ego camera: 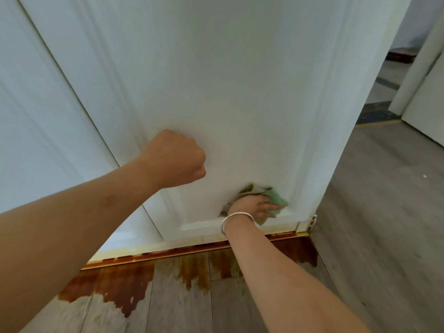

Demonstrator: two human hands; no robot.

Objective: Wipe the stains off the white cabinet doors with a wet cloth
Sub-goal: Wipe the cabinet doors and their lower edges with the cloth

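A tall white cabinet door point(228, 92) fills the middle of the view, with a raised moulding frame near its bottom. My right hand point(252, 207), with a silver bangle on the wrist, presses a green and grey cloth point(276, 199) against the door's lower right corner, fingers curled into the cloth. My left hand point(175, 159) is a closed fist resting with its knuckles against the door panel higher up and to the left. It holds nothing. Yellowish staining runs along the door's bottom edge point(252, 233).
A second white door point(36, 116) stands to the left. Rust-brown stains point(125, 284) spread over the grey wooden floor below the cabinet base. To the right the floor point(384, 212) runs to another white door point(422, 104) and a doorway.
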